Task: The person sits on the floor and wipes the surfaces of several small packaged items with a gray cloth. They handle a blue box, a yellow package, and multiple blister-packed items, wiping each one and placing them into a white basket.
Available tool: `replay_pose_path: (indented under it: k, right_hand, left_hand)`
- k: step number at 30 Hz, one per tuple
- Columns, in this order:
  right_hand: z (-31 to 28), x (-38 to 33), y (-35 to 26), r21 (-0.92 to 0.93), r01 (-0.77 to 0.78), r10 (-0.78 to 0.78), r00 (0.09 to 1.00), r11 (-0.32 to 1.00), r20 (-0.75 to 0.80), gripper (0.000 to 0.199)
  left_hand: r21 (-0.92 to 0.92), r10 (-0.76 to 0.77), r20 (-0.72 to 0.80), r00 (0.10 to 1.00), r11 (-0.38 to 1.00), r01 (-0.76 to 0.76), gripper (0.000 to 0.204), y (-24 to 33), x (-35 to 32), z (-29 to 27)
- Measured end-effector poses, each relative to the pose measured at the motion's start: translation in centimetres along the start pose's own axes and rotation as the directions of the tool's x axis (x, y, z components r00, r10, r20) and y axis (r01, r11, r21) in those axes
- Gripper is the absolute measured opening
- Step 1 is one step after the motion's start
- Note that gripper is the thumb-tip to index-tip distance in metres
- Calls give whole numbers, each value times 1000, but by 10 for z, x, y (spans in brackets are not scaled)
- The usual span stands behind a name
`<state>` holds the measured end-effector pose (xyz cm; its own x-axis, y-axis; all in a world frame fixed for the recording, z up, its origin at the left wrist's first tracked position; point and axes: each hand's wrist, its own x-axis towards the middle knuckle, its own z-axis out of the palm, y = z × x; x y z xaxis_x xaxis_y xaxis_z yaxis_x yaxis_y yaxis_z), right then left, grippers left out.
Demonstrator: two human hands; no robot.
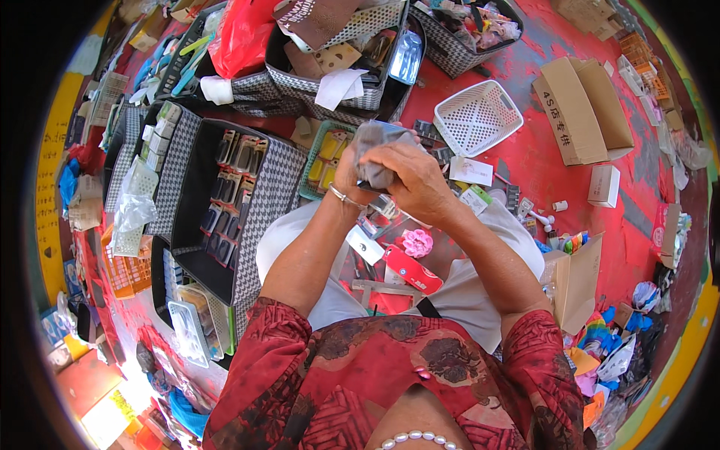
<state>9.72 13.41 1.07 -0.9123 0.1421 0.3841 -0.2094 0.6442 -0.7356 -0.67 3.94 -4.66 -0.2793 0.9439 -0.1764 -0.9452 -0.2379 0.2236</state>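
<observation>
I see the left hand [346,171] and the right hand [414,177] both gripping one grey plastic-wrapped packet [375,136], near the right edge of the green basket [311,155].

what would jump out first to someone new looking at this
Likely the bright red plastic bag at upper left. Then the left hand and right hand near the centre, holding a greyish bundle, and the pink flower below them. The white perforated basket at upper right also stands out.
</observation>
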Motion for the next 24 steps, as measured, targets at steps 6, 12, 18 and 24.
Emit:
replay_pose_path:
  k: [6, 12, 18, 24]
  right_hand:
    - [-56, -3, -1, 734, -409, 429, 886, 541, 177, 29]
    - [-61, 1, 16, 205, -261, 325, 853, 943, -409, 31]
    - [-24, -14, 11, -91, -44, 47, 998, 995, 29, 31]
    - [-62, -23, 7, 344, -306, 208, 933, 888, 293, 35]
  left_hand:
    - [-134, -98, -224, 970, 989, 69, 61, 13, 4, 13]
    - [34, -73, -255, 964, 996, 85, 50, 0, 4, 23]
    - [-16, -146, -248, 958, 989, 147, 41, -1, 5, 6]
    - [-114, -141, -11, 990, 984, 138, 52, 11, 5, 7]
